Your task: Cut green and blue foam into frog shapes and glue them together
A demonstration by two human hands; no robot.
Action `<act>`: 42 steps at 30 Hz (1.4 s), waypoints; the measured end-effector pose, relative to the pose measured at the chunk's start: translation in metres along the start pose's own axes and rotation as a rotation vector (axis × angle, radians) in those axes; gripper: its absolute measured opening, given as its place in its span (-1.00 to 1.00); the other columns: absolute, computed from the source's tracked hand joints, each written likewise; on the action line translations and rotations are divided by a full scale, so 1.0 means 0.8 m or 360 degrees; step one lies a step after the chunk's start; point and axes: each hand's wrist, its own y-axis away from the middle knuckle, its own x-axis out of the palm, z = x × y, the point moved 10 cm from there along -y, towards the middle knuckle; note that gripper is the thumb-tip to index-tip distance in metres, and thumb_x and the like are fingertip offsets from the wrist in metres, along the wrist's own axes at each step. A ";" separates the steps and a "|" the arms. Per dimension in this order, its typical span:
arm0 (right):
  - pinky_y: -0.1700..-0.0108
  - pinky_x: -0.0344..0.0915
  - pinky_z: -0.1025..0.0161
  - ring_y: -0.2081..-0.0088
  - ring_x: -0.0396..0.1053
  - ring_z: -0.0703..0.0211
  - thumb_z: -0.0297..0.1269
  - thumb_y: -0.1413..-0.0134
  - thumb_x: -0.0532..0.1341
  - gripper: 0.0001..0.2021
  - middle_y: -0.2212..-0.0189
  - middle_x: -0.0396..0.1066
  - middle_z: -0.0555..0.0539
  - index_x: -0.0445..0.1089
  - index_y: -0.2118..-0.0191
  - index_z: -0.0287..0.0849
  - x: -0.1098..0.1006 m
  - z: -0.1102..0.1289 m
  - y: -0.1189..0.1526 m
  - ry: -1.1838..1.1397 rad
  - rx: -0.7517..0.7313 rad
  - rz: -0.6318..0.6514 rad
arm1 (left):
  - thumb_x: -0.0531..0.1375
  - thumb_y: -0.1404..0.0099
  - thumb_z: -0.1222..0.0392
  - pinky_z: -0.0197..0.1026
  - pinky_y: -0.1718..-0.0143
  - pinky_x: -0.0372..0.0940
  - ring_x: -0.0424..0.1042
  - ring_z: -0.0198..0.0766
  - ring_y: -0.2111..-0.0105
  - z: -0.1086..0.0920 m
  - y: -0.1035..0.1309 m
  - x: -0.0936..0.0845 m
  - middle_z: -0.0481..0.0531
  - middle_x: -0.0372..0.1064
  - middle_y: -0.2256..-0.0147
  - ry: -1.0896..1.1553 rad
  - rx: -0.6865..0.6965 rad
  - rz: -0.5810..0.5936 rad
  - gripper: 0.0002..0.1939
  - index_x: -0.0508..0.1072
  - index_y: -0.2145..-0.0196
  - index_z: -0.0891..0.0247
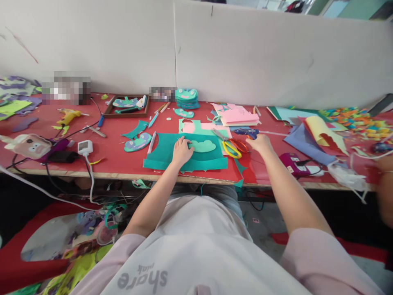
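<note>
My left hand (pixel 183 150) rests with its fingers lying on a dark teal felt sheet (pixel 162 153), touching the left end of a light green scalloped felt cutout (pixel 204 146). My right hand (pixel 260 144) is closed around a blue glue gun (pixel 245 132), held to the right of the sheet. A pale glue stick (pixel 274 133) sticks out behind the gun. Yellow-handled scissors (pixel 231 150) and a red-handled pair (pixel 241 145) lie between the teal sheet and my right hand. At the sheet's left edge is a pale marker-like stick (pixel 152 142).
Finished-looking teal felt faces (pixel 186 98) are stacked by the wall. Pink felt sheets (pixel 239 116) lie behind the glue gun. A brown tray (pixel 109 110), a yellow glue gun (pixel 69 116) and corded power sockets (pixel 294 164) sit around. Another person's arm (pixel 385 188) shows at far right.
</note>
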 end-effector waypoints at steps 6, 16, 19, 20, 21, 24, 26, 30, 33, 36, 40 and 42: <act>0.05 0.28 0.06 0.03 0.36 -0.18 -0.16 -0.01 0.18 -0.53 0.08 0.37 -0.47 0.38 0.06 -0.49 0.015 -0.009 0.007 0.0067 0.0009 -0.0135 | 0.08 -0.22 0.20 0.01 -0.27 -0.07 0.00 -0.07 -0.28 0.000 0.000 0.000 0.20 0.04 -0.26 0.0016 0.0009 0.0020 -0.72 0.35 0.10 0.23; 0.01 0.19 -0.01 0.05 0.28 -0.12 -0.22 -0.13 0.09 -0.71 0.10 0.31 -0.38 0.40 0.20 -0.34 -0.051 0.074 0.049 -0.0131 -0.0273 -0.0483 | 0.04 -0.24 0.26 -0.02 -0.26 -0.03 0.03 -0.09 -0.27 0.005 -0.005 0.000 0.19 0.08 -0.24 0.0048 0.0011 0.0007 -0.73 0.40 0.12 0.24; 0.08 0.24 0.10 0.23 0.32 0.07 -0.25 -0.14 0.09 -0.83 0.31 0.36 -0.19 0.37 0.32 -0.21 -0.089 0.154 0.092 -0.0658 -0.0689 -0.0598 | 0.04 -0.24 0.26 -0.02 -0.26 -0.02 0.02 -0.10 -0.27 0.005 -0.007 0.001 0.18 0.09 -0.23 0.0031 0.0027 -0.0009 -0.73 0.40 0.11 0.23; 0.11 0.25 0.13 0.27 0.32 0.12 -0.24 -0.15 0.08 -0.84 0.34 0.36 -0.14 0.35 0.33 -0.18 -0.100 0.180 0.110 -0.0830 -0.0807 -0.0644 | 0.05 -0.24 0.26 -0.03 -0.26 -0.01 0.03 -0.11 -0.27 0.005 -0.007 0.001 0.18 0.11 -0.23 0.0026 0.0028 -0.0020 -0.74 0.40 0.12 0.22; 0.15 0.26 0.17 0.30 0.31 0.15 -0.23 -0.17 0.07 -0.84 0.36 0.35 -0.10 0.33 0.33 -0.15 -0.108 0.204 0.126 -0.0982 -0.0901 -0.0681 | 0.05 -0.24 0.27 -0.04 -0.26 -0.01 0.04 -0.12 -0.27 0.005 -0.007 0.000 0.17 0.12 -0.22 0.0020 0.0029 -0.0037 -0.74 0.40 0.12 0.22; 0.25 0.25 0.23 0.39 0.26 0.22 -0.24 -0.20 0.04 -0.85 0.42 0.31 -0.03 0.28 0.33 -0.13 -0.106 0.264 0.162 -0.1236 -0.1027 -0.0705 | 0.03 -0.24 0.30 -0.06 -0.26 0.00 0.06 -0.14 -0.26 0.002 -0.006 -0.003 0.19 0.15 -0.20 0.0007 0.0041 -0.0092 -0.74 0.40 0.13 0.23; 0.27 0.23 0.24 0.41 0.23 0.23 -0.25 -0.21 0.03 -0.87 0.45 0.28 -0.01 0.26 0.32 -0.13 -0.091 0.289 0.176 -0.1271 -0.1062 -0.0723 | 0.03 -0.24 0.31 -0.07 -0.25 0.01 0.08 -0.15 -0.25 -0.001 -0.004 -0.005 0.20 0.15 -0.20 -0.0005 0.0054 -0.0103 -0.74 0.39 0.13 0.24; 0.21 0.23 0.18 0.30 0.25 0.14 -0.31 -0.19 0.02 -0.89 0.40 0.26 -0.07 0.25 0.32 -0.12 -0.037 0.298 0.180 -0.1001 -0.1079 -0.0694 | 0.02 -0.24 0.33 -0.04 -0.25 0.01 0.05 -0.16 -0.26 -0.004 -0.001 -0.008 0.19 0.15 -0.20 -0.0029 0.0040 -0.0092 -0.73 0.38 0.13 0.24; 0.15 0.23 0.13 0.26 0.25 0.07 -0.33 -0.18 0.00 -0.88 0.37 0.28 -0.12 0.25 0.34 -0.12 0.000 0.274 0.172 -0.0820 -0.1045 -0.0645 | 0.01 -0.25 0.32 -0.05 -0.24 0.02 0.05 -0.15 -0.26 -0.006 0.001 -0.009 0.20 0.16 -0.20 -0.0030 0.0057 -0.0105 -0.73 0.38 0.13 0.25; 0.16 0.23 0.12 0.30 0.26 0.08 -0.25 -0.20 -0.01 -0.84 0.43 0.26 -0.10 0.26 0.34 -0.12 0.012 0.235 0.165 -0.0881 -0.0908 -0.0711 | 0.01 -0.24 0.33 -0.03 -0.24 0.03 0.09 -0.12 -0.24 -0.003 0.000 -0.008 0.19 0.14 -0.21 -0.0021 0.0033 -0.0117 -0.73 0.39 0.14 0.23; 0.18 0.25 0.17 0.34 0.28 0.12 -0.08 -0.22 -0.06 -0.72 0.43 0.29 -0.09 0.27 0.30 -0.14 0.019 0.190 0.149 -0.1225 -0.0582 -0.0706 | 0.00 -0.25 0.33 0.00 -0.23 0.04 0.08 -0.12 -0.25 0.001 -0.003 -0.005 0.15 0.13 -0.21 -0.0009 0.0026 -0.0107 -0.73 0.40 0.16 0.19; 0.21 0.26 0.19 0.34 0.31 0.13 -0.03 -0.22 -0.11 -0.65 0.39 0.33 -0.10 0.27 0.27 -0.16 0.033 0.176 0.135 -0.1377 -0.0420 -0.0590 | -0.01 -0.24 0.36 -0.01 -0.23 0.05 0.08 -0.14 -0.25 0.001 -0.004 -0.005 0.16 0.14 -0.21 -0.0001 0.0038 -0.0107 -0.72 0.39 0.15 0.21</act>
